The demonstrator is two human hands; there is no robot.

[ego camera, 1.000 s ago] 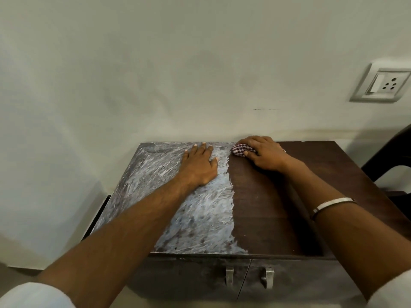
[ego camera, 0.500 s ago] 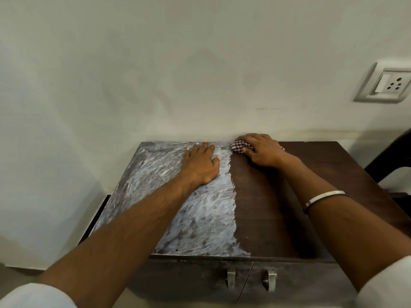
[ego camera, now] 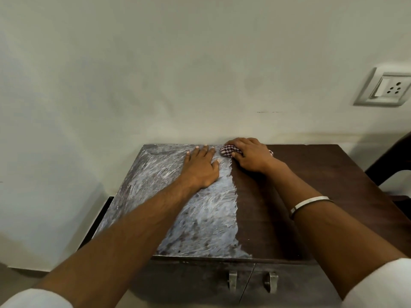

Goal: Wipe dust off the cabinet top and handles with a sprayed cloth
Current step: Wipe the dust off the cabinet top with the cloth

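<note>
The cabinet top [ego camera: 333,181] is dark brown wood on its right half and coated with grey-white dust [ego camera: 200,230] on its left half. My left hand [ego camera: 200,170] lies flat on the dusty part near the back edge, fingers straight. My right hand [ego camera: 249,156] grips a bunched red-and-white checked cloth [ego camera: 226,151] at the back edge by the wall, right at the line between dusty and clean wood. Two metal handles [ego camera: 232,283] [ego camera: 270,284] hang on the door fronts below the front edge.
A pale wall rises directly behind the cabinet, with a socket plate [ego camera: 387,87] at the upper right. A dark chair [ego camera: 393,161] stands off the cabinet's right side. A dark gap [ego camera: 100,223] runs along the cabinet's left side.
My right hand has pushed the cloth a little farther back toward the wall. The left hand has stayed flat in place.
</note>
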